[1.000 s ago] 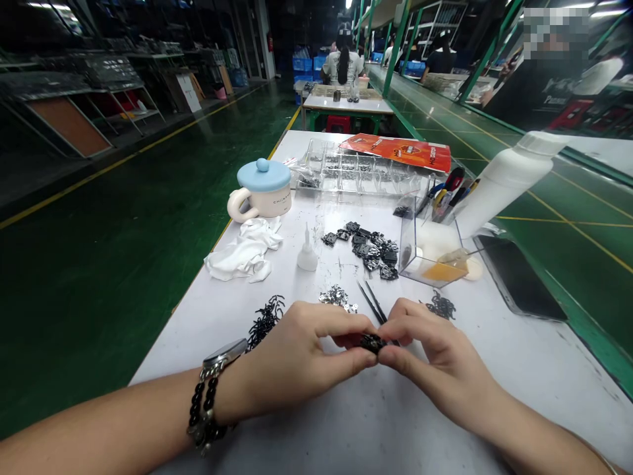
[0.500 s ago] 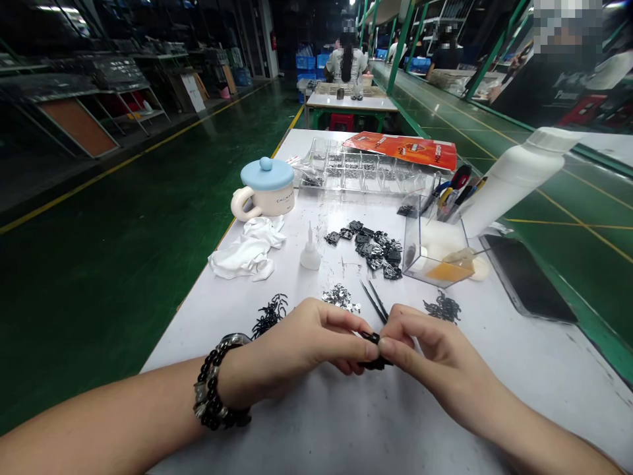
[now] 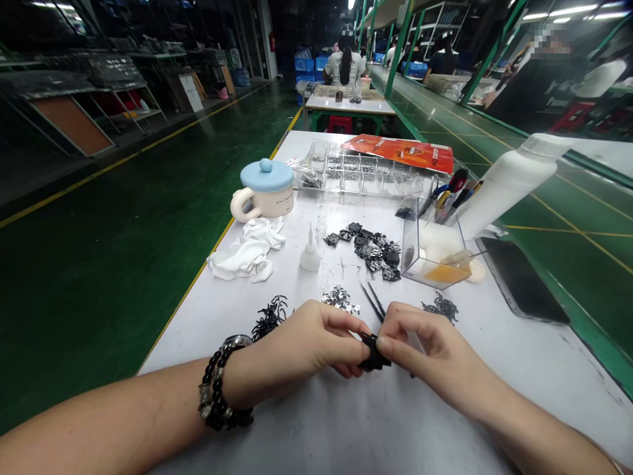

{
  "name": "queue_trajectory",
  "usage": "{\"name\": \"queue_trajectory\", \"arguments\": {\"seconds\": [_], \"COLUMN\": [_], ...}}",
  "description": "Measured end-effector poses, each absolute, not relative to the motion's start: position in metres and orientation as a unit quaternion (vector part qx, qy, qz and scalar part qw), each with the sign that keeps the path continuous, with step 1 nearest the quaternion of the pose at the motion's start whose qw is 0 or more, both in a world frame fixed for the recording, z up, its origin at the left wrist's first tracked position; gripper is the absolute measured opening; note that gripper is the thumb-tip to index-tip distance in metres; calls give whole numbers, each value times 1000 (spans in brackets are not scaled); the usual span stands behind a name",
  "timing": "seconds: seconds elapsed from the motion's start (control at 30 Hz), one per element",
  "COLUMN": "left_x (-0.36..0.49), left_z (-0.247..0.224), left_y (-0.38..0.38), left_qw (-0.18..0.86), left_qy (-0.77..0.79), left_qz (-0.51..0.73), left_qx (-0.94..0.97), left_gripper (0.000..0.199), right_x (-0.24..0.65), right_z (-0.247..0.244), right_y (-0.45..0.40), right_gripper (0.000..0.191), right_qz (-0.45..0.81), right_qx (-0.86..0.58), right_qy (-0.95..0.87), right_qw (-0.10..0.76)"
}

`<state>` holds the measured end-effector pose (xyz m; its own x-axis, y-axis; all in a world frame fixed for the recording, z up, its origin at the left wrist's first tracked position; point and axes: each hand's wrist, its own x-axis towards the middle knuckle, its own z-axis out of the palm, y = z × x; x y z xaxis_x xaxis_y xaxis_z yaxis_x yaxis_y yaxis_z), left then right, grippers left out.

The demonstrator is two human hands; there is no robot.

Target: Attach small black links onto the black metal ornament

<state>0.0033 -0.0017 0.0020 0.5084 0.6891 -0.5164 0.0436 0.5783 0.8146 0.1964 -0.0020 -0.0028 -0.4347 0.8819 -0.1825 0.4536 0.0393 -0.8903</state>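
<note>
A small black plastic part (image 3: 374,353) is pinched between the thumb and fingers of my left hand (image 3: 324,340), above the near part of the white table. My right hand (image 3: 413,340) closes its thumb and forefinger on the part's right edge. Dark tweezers (image 3: 373,302) run out from beneath the right hand, tips pointing away; whether its fingers grip them is hidden. Beyond the hands lies a heap of small silver metal pieces (image 3: 339,298). Thin black pieces form one pile (image 3: 270,318) by my left hand and another (image 3: 441,307) behind my right.
Farther back are several black parts (image 3: 378,251), a small nozzle bottle (image 3: 310,254), white cloth (image 3: 247,251), a lidded mug (image 3: 267,191) and a divided clear tray (image 3: 346,181). At right stand a clear box (image 3: 435,254), a large white bottle (image 3: 509,185) and a phone (image 3: 524,280).
The black part has turned between my fingers, so more of its flat face shows. Both hands stay in nearly the same place; the view has shifted slightly.
</note>
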Motion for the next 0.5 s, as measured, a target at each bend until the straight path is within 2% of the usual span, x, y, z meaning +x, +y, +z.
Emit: {"name": "queue_trajectory", "arguments": {"seconds": [0.17,0.27,0.37,0.5], "left_x": [3,3,3,3], "left_z": [0,-4,-11,-19], "left_y": [1,1,0,-1], "left_qw": [756,756,753,754], "left_qy": [468,466,466,463], "left_qz": [218,196,189,189], "left_qx": [402,416,425,425], "left_gripper": [12,11,10,11], "right_x": [188,166,136,108], "right_z": [4,0,-12,-26], "right_y": [22,46,74,97], "right_gripper": [19,35,45,21], "right_qz": [376,310,311,364], "right_qx": [-519,-481,-446,-411], "right_qy": [-722,-773,-789,-770], "right_qw": [259,273,286,324]}}
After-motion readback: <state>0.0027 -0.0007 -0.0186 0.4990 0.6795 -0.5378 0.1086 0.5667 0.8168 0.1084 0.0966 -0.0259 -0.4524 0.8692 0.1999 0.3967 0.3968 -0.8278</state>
